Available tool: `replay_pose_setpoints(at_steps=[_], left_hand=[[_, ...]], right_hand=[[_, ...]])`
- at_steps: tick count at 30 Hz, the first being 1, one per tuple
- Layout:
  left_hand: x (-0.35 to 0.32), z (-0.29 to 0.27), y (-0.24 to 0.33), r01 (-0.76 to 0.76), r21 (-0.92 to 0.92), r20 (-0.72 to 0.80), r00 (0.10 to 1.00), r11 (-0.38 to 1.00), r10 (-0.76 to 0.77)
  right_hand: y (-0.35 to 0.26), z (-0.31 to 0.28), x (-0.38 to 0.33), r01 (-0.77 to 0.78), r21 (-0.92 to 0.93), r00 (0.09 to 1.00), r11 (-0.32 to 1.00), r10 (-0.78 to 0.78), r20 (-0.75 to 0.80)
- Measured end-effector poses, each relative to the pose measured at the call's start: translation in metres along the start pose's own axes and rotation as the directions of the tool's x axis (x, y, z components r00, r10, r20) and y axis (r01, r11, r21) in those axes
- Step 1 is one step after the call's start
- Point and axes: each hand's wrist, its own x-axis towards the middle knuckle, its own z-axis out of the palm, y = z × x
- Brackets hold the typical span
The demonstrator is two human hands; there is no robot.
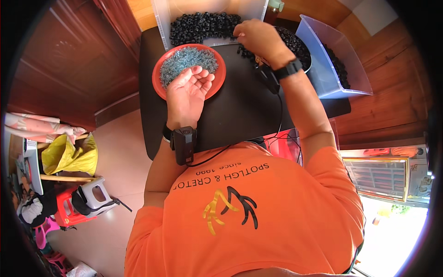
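My left hand (188, 94) is palm up over the near rim of a red round plate (222, 74). Its fingers are loosely curled and apart, and I see nothing in them. Small shiny blue-grey metallic-looking pieces (182, 59) are heaped on the plate. My right hand (260, 40) is back down at the front edge of a clear plastic bin (161, 27), its fingertips drawn together beside small black ring-like pieces (203, 27). Whatever the fingertips hold is too small or hidden to make out. A black device is strapped to each wrist.
More black pieces (293, 44) fill a round container right of my right hand. A tilted translucent bluish bin (318, 60) stands at the right. The dark tabletop (230, 120) carries these. A cable (280, 115) trails from the right wrist. Stools (94, 196) stand at the left.
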Motion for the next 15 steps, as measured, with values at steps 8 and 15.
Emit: replay_pose_setpoints(at_steps=[8, 15], left_hand=[[-0.004, 0.001, 0.0, -0.022, -0.031, -0.037, 0.999, 0.999, 0.02], [-0.003, -0.001, -0.002, -0.005, -0.049, -0.006, 1.0, 0.999, 0.005]], right_hand=[[0.002, 0.042, 0.006, 0.05, -0.232, 0.963, 0.971, 0.015, 0.271], [-0.003, 0.046, 0.004, 0.116, -0.299, 0.936, 0.947, -0.003, 0.353]])
